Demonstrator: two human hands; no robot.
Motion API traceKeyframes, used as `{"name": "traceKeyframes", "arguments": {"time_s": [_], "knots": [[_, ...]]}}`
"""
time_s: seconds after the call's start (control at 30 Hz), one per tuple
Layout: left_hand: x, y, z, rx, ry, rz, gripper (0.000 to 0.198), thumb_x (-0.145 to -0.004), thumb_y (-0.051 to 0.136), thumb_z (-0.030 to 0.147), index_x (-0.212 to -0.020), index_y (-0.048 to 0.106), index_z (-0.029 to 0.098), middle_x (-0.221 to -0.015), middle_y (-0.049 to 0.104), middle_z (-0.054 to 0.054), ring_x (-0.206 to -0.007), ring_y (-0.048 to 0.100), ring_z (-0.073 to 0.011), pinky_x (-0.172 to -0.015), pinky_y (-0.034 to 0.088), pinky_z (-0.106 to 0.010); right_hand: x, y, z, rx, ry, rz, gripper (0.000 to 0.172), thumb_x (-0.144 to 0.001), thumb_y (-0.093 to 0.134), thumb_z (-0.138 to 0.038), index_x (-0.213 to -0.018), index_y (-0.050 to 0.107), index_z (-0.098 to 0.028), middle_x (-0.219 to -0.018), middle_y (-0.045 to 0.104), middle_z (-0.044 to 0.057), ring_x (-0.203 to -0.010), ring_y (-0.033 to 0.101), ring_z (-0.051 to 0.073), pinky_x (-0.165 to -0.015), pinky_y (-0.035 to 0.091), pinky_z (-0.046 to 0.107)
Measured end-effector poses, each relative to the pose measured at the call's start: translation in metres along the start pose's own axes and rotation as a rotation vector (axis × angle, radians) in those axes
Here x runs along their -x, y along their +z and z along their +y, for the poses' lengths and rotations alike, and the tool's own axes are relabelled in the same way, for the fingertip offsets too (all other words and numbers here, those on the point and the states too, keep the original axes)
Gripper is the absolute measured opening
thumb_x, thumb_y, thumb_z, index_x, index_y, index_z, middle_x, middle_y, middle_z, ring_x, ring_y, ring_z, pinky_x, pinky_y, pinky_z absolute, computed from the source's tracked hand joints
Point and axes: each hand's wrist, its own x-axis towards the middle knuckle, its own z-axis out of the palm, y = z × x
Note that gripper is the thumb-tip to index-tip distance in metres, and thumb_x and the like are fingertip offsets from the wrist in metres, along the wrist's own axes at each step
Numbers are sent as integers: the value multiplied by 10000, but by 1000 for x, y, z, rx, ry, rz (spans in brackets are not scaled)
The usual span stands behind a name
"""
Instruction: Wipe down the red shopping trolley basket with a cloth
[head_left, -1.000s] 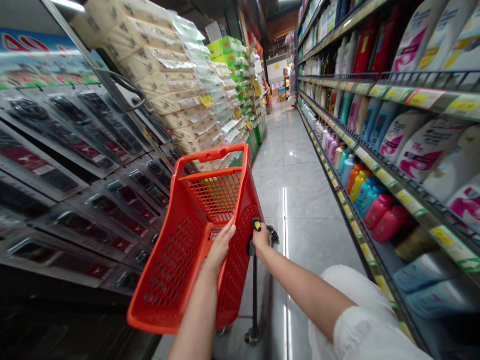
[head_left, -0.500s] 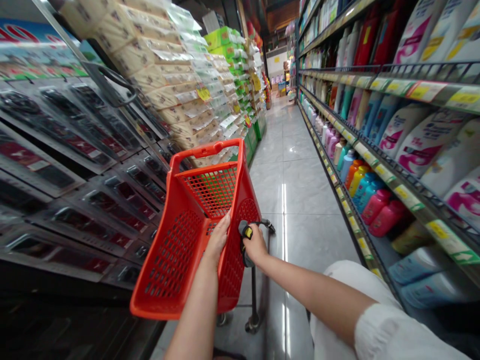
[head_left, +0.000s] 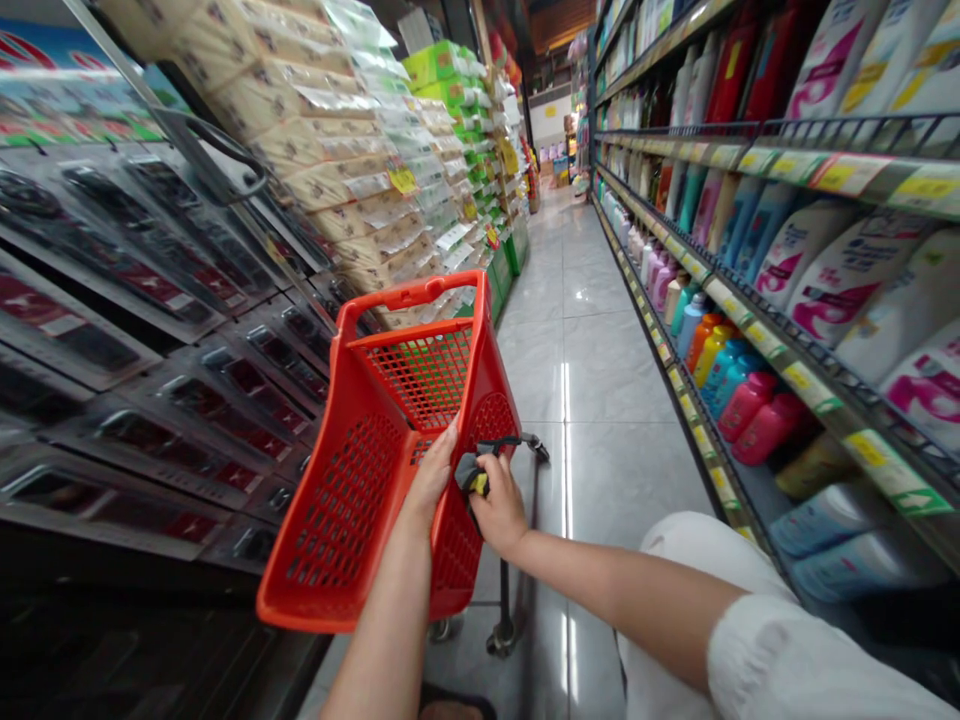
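Note:
A red plastic shopping cart (head_left: 352,540) with perforated walls stands in front of me, its basket vacant. My left hand (head_left: 433,475) rests on the basket's right rim and grips it; some of its fingers are hidden behind the wall. Just right of that rim, my right hand (head_left: 501,508) is closed around a small grey-and-black item with a yellow part (head_left: 474,476). Its exact kind is hard to make out. The item is right beside the cart wall, close to my left hand; I cannot tell whether it touches the wall.
Shelves of shampoo bottles (head_left: 847,265) and colourful bottles (head_left: 716,360) line the right side. Stacked tissue packs (head_left: 315,140) rise at the left, beside hanging blister packs (head_left: 135,260). A tiled floor (head_left: 607,370) runs down the aisle.
My right hand has moved left with the grey-and-black item, closer to my left hand and the cart rim. My left hand stays on the rim. The view has shifted slightly.

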Motion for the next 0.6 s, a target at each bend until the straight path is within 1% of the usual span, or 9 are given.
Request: {"name": "traceKeyframes", "arguments": {"time_s": [0.07, 0.13, 0.2, 0.23, 0.3, 0.4, 0.47, 0.53, 0.6], "knots": [[0, 3, -1, 13, 21, -13, 759, -696, 694, 629, -1306, 601, 188, -1406, 534, -68, -1424, 303, -290, -1198, 207, -409, -19, 1, 10, 31, 145, 50, 375, -698, 472, -74, -1023, 533, -249, -1074, 534, 40, -1001, 578, 201, -873, 458, 326], [-1, 3, -6, 61, -3, -26, 817, -653, 734, 623, -1327, 581, 186, -1369, 570, -87, -1398, 352, -308, -1185, 236, -442, -46, 1, 16, 34, 322, 116, 341, -715, 471, -86, -1015, 541, -234, -1040, 544, 48, -931, 590, 198, -818, 466, 312], [-3, 2, -11, 104, -39, -11, 876, -616, 766, 616, -1350, 557, 186, -1343, 595, -94, -1372, 395, -318, -1175, 260, -451, -76, -3, 17, 6, 439, 210, 330, -738, 474, -108, -1042, 541, -217, -1011, 554, 55, -905, 589, 197, -790, 468, 301], [-3, 1, -13, 116, -51, 0, 892, -608, 774, 611, -1358, 547, 185, -1332, 604, -94, -1361, 411, -319, -1171, 270, -449, -89, -7, 17, -8, 449, 270, 334, -755, 479, -127, -1073, 538, -209, -1021, 555, 63, -921, 585, 200, -796, 467, 300], [-3, -2, -17, 120, -60, 7, 888, -624, 774, 594, -1373, 529, 185, -1317, 617, -89, -1348, 430, -313, -1167, 283, -438, -109, -14, 15, -11, 354, 362, 353, -791, 487, -170, -1139, 530, -205, -1082, 546, 81, -989, 571, 205, -835, 459, 300], [-1, -3, -18, 111, -58, -6, 852, -664, 759, 571, -1382, 517, 183, -1304, 626, -84, -1332, 453, -302, -1165, 291, -419, -116, -16, 16, 41, 94, 296, 359, -819, 483, -180, -1170, 537, -234, -1151, 532, 71, -1072, 550, 196, -902, 439, 301], [2, -2, -15, 110, -65, -9, 870, -645, 769, 579, -1377, 524, 179, -1294, 632, -92, -1317, 472, -308, -1157, 306, -424, -108, -12, 24, 109, 47, 222, 376, -823, 475, -149, -1185, 529, -235, -1174, 533, 70, -1086, 551, 191, -916, 436, 305], [6, 0, -11, 116, -81, -12, 897, -612, 785, 588, -1370, 532, 180, -1285, 638, -100, -1301, 488, -318, -1143, 330, -438, -95, -6, 38, 215, 152, 166, 396, -830, 475, -129, -1213, 513, -219, -1200, 532, 87, -1065, 567, 195, -892, 448, 312], [10, 1, -6, 116, -99, -33, 872, -631, 778, 576, -1373, 530, 191, -1289, 635, -96, -1301, 490, -314, -1138, 339, -440, -85, -4, 57, 315, 342, 72, 379, -829, 499, -120, -1199, 531, -194, -1164, 566, 99, -989, 600, 199, -826, 468, 307]]}}
